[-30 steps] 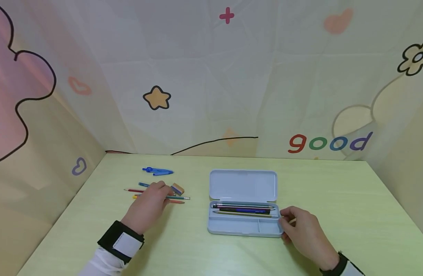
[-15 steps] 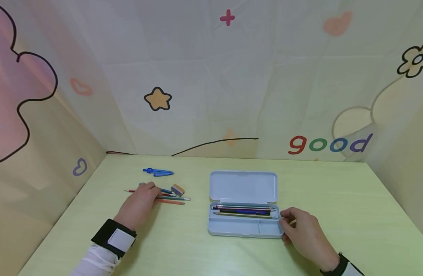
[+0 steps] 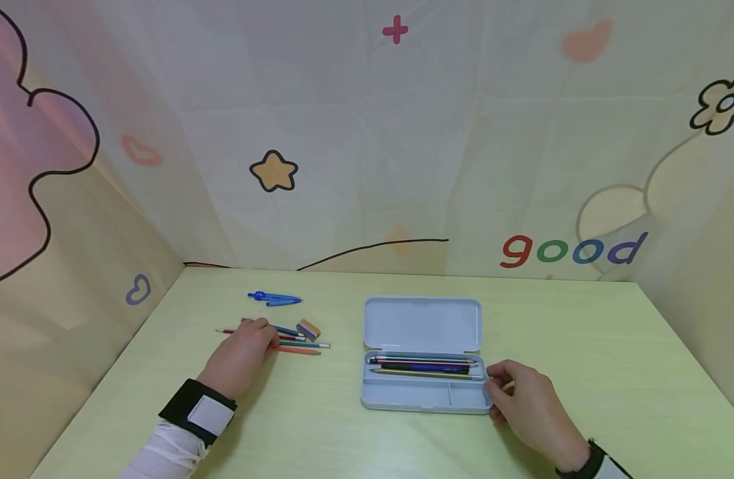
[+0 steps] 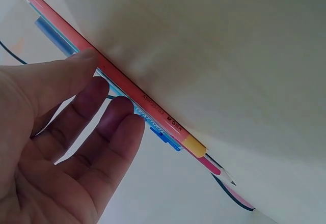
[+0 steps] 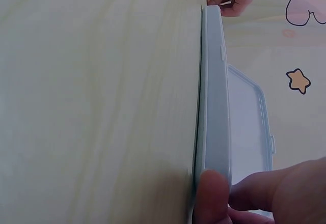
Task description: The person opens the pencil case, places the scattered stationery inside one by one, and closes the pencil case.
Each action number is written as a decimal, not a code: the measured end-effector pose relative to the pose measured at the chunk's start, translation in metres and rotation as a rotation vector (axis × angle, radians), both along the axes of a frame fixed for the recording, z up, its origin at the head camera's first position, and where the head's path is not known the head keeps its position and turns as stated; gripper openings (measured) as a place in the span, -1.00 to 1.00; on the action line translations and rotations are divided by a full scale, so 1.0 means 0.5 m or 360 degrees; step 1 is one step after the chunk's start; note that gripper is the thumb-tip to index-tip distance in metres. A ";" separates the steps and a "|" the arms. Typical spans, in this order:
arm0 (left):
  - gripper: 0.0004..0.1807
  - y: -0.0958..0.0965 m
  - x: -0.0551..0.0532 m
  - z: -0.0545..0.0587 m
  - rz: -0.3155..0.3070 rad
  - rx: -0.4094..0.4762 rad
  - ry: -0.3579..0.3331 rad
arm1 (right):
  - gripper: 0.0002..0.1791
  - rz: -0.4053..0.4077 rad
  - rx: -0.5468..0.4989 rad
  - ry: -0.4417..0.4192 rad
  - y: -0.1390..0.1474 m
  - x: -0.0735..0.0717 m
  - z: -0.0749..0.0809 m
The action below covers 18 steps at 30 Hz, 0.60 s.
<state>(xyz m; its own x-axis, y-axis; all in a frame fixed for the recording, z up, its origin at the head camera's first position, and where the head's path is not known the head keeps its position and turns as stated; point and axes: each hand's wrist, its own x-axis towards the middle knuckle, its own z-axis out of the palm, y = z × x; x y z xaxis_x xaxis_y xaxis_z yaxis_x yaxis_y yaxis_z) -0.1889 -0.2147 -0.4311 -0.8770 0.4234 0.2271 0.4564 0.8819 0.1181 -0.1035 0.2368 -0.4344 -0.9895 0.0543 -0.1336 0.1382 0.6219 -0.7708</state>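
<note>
Two grips: as I look on, the left grip (image 3: 240,356) bends over the loose pencils (image 3: 304,351), and the right grip (image 3: 531,406) is at the pencil case (image 3: 405,392) on the bench (image 3: 319,432).
Pencils from left grip: right at the fingertips, most of their length poking out toward three o'clock, one red tip showing between ten and eleven.
Pencils' long axis: roughly nine to three o'clock, nearly side by side; the left wrist view has a red-orange pencil (image 4: 137,94) running just past the thumb.
Nearer hand: the left, plainly; the right is well apart, around four o'clock from it.
Left thumb and fingers: softly bent and apart, nothing that I can see clamped between them; whether they touch a pencil I cannot tell.
Right thumb and fingers: clamped on the case's three-o'clock end, thumb at the front corner.
Pencil case: three o'clock from the left grip, well apart; about ten o'clock from the right grip, touching it.
Case lid: the lid (image 3: 423,324) lies back on the twelve-o'clock side, above a row of writing tools (image 3: 427,366).
Eraser-like block (image 3: 308,329): two o'clock from the left grip, near the pencils.
Blue compass (image 3: 260,295): one o'clock, beyond them.
</note>
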 end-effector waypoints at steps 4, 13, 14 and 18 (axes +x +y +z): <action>-0.82 -0.002 0.002 0.000 -0.0012 -0.0002 0.0001 | -0.75 -0.0006 0.0001 -0.0010 0.000 0.000 -0.001; -0.82 -0.002 0.002 -0.004 -0.0030 -0.0036 0.0000 | -0.76 0.0001 0.0013 -0.0013 0.000 -0.001 0.001; -0.83 -0.002 0.002 -0.004 -0.0028 -0.0039 -0.0012 | -0.76 0.0001 0.0015 -0.0014 0.000 -0.001 0.000; -0.86 -0.003 0.001 -0.005 -0.0021 -0.0028 -0.0041 | -0.75 0.0007 0.0015 -0.0002 0.000 -0.002 0.000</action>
<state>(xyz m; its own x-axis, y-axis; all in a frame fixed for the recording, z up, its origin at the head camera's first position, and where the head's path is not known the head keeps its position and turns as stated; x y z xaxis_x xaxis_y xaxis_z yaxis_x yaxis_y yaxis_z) -0.1884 -0.2163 -0.4338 -0.8768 0.4387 0.1968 0.4650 0.8779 0.1148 -0.1045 0.2369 -0.4346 -0.9896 0.0510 -0.1344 0.1363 0.6297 -0.7648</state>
